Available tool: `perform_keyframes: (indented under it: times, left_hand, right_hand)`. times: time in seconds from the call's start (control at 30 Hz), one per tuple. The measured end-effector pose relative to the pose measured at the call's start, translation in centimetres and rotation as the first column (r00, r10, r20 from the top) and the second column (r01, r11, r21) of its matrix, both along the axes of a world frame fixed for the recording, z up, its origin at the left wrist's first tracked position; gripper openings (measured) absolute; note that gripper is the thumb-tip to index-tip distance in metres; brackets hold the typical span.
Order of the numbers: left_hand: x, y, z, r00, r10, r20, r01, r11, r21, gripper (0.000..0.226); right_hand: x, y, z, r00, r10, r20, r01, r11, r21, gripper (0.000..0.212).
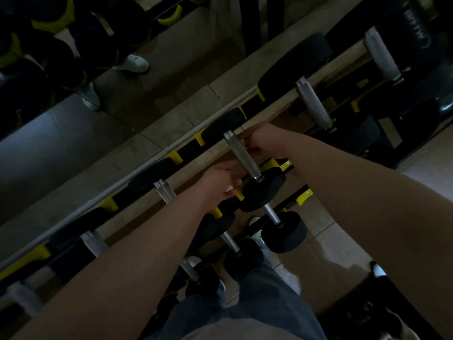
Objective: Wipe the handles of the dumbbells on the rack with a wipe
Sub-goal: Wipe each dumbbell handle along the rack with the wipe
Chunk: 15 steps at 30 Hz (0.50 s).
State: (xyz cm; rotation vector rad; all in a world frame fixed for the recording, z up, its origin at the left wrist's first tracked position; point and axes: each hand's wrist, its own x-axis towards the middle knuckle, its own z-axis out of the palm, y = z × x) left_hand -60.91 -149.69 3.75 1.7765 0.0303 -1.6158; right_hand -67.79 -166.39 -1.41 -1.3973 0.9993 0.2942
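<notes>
Left grip (221,184) curled around a white wipe (229,188), right grip (263,141) closed beside the dumbbell handle (242,157), rack (186,153) beneath

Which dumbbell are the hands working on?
The top-row dumbbell handle between the left hand and right hand; neighbouring handles are untouched.

Downward view onto a dumbbell rack (186,153) with yellow cradles. Both hands meet at one dumbbell's metal handle (241,157): the left hand (220,182) lies just beside its near end, above the black weight head (263,188), with a small white scrap, probably the wipe (229,188), showing at its fingers; the right hand (266,141) is closed beside the handle's upper part, though contact is unclear in the dim light. Neighbouring dumbbells (312,104) rest along the same rail, others on a lower tier (284,231).
</notes>
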Motion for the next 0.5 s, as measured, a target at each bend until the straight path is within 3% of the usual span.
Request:
perform_keyframes:
  times: [0.07, 0.13, 0.17, 0.23, 0.33, 0.4, 0.47, 0.5]
  left_hand:
    - [0.0, -0.2, -0.2, 1.0, 0.004, 0.013, -0.004, 1.0, 0.02, 0.047]
    - [0.1, -0.4, -0.4, 1.0, -0.001, 0.026, 0.0, 0.999, 0.038, 0.052]
    - [0.0, -0.4, -0.4, 1.0, -0.005, 0.028, 0.004, 0.999, 0.044, 0.052]
    - [0.0, -0.3, -0.3, 1.0, -0.009, 0.017, 0.008, 0.999, 0.041, 0.052]
    - [0.0, 0.0, -0.4, 1.0, -0.015, -0.001, 0.015, 0.999, 0.029, 0.059]
    - [0.2, -0.1, -0.5, 1.0, 0.004, -0.011, -0.004, 1.0, 0.02, 0.054]
    - [0.3, -0.2, -0.3, 1.0, 0.022, -0.001, -0.022, 1.0, 0.022, 0.047]
    - [0.3, -0.2, -0.3, 1.0, 0.026, 0.011, -0.026, 0.999, 0.027, 0.047]
  right_hand:
    - [-0.8, 0.4, 0.6, 0.978, 0.174, -0.116, -0.182, 0.982, -0.056, 0.025]
    - [-1.7, 0.9, 1.5, 0.869, 0.428, -0.247, -0.449, 0.893, -0.034, 0.019]
    - [-2.1, 0.9, 1.7, 0.835, 0.479, -0.271, -0.505, 0.863, -0.029, 0.02]
    - [-2.1, 1.0, 2.3, 0.863, 0.439, -0.25, -0.446, 0.895, 0.03, 0.024]
    - [-1.1, 1.0, 2.1, 0.986, 0.092, -0.139, -0.081, 0.993, 0.08, 0.029]
    - [-0.4, 1.1, 1.6, 0.994, -0.094, -0.05, 0.1, 0.988, 0.119, 0.034]
    - [-0.5, 1.6, 1.4, 0.999, -0.005, -0.053, 0.006, 1.0, 0.011, 0.03]
    - [-0.8, 1.6, 1.4, 0.985, 0.136, -0.107, -0.147, 0.984, -0.096, 0.027]
